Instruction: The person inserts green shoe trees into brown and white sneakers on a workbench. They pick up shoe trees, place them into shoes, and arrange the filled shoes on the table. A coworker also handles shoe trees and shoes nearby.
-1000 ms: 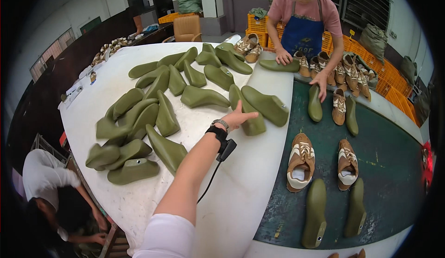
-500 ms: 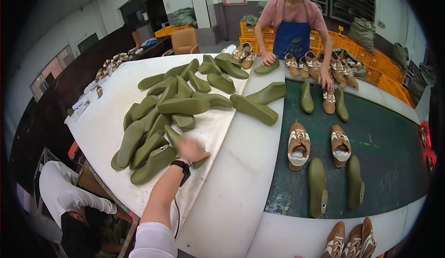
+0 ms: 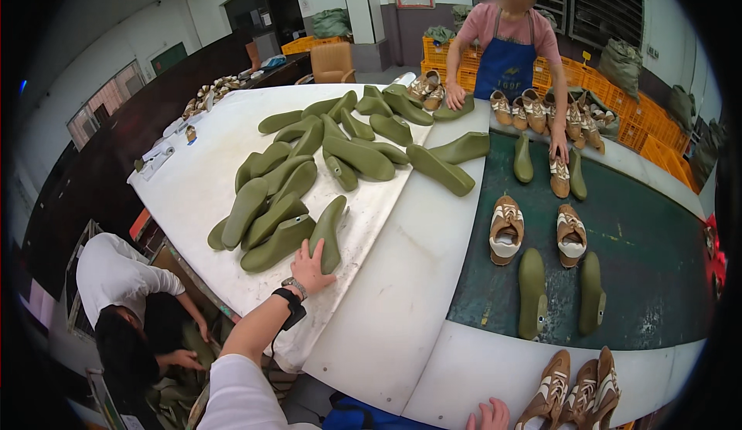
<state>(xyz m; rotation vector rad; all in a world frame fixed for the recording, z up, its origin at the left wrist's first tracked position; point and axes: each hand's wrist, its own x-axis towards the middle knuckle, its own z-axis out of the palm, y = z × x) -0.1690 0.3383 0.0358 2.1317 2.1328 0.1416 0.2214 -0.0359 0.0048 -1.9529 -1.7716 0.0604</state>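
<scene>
My left hand (image 3: 311,271) reaches across the white table, its fingers and thumb around the near end of an olive-green shoe last (image 3: 330,231). This last lies on the cloth with its far end pointing away from me, just right of a heap of similar lasts (image 3: 276,242). At the lower edge my right hand (image 3: 490,414) shows only in part, fingers apart and nothing seen in them. Close to its right stand several brown sneakers (image 3: 550,387) with white stripes.
On the green mat (image 3: 618,291) are a sneaker pair (image 3: 506,233) and green lasts (image 3: 532,291). Across the table, a co-worker in a blue apron (image 3: 506,66) touches a last and a sneaker. At lower left another person (image 3: 127,283) bends over lasts. Orange crates (image 3: 607,90) stand behind.
My left hand has come toward me, and a last now lies by it, apart from the heap. My right hand has come into view at the lower edge. The view has shifted slightly.
</scene>
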